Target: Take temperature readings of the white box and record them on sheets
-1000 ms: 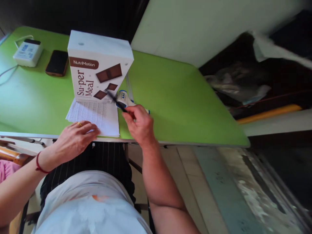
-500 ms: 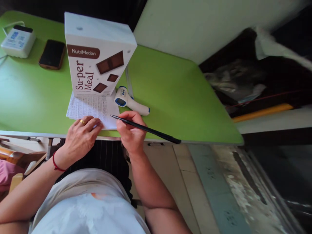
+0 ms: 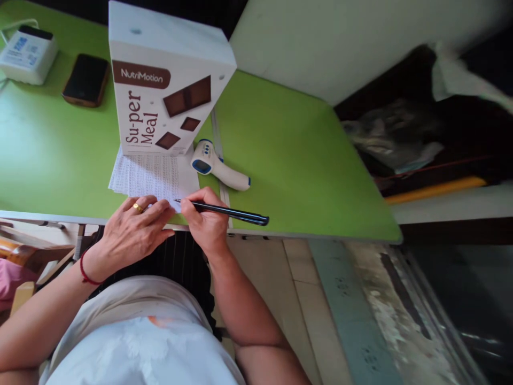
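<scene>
Between thumb and fingers, my right hand [image 3: 207,222] grips a black pen [image 3: 236,214] whose tip points left, at the lower part of the paper sheets [image 3: 152,174]. Rows of small handwriting cover much of the top sheet. My left hand [image 3: 138,227], with a gold ring, lies with its fingers stretched over the sheets' near edge. A white NutriMotion box [image 3: 148,120] stands upright on the far part of the paper and hides it there. Just right of the paper rests a white and blue infrared thermometer [image 3: 220,167].
On the green table [image 3: 288,160], a phone [image 3: 86,80] lies left of the box. Farther left sits a white device [image 3: 30,56] with a cable. A pale wall [image 3: 320,43] borders the table behind, and dark shelving with plastic bags [image 3: 396,136] is at the right.
My right hand has moved left and slightly down with the pen, bringing its tip nearer my left fingers. The left hand lies flatter. The view has shifted a little.
</scene>
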A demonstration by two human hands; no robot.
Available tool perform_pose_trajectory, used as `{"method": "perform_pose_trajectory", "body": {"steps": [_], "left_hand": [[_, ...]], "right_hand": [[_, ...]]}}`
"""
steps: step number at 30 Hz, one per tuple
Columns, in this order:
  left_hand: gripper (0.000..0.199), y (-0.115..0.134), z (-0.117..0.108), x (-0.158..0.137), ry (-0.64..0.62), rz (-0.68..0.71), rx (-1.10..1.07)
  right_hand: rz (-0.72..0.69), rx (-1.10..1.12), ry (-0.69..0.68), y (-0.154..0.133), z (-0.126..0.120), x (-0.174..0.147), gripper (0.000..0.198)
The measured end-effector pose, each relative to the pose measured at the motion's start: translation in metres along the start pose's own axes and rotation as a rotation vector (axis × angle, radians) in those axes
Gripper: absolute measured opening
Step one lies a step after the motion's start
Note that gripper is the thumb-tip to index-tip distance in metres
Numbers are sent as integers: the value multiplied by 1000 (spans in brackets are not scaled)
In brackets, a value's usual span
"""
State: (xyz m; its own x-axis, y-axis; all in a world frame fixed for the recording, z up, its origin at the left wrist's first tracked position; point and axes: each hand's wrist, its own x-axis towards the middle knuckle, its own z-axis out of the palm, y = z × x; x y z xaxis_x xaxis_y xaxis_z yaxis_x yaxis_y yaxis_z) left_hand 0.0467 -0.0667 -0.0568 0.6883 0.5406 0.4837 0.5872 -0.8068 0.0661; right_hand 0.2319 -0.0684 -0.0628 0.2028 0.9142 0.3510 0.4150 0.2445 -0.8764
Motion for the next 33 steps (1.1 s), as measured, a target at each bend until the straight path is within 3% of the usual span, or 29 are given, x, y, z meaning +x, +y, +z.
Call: {"method": "perform_pose_trajectory", "body": {"steps": [19, 26, 33], "left_hand": [[29, -1, 2, -1, 29, 15, 70], [27, -2, 2, -1, 57, 27, 66], [31, -1, 3, 0, 71, 25, 88]], "right_hand": [[-31, -21, -75, -1, 0, 4, 18], [-86, -27, -3, 4, 2, 3, 18], [-153, -68, -28, 5, 2, 3, 17]]}}
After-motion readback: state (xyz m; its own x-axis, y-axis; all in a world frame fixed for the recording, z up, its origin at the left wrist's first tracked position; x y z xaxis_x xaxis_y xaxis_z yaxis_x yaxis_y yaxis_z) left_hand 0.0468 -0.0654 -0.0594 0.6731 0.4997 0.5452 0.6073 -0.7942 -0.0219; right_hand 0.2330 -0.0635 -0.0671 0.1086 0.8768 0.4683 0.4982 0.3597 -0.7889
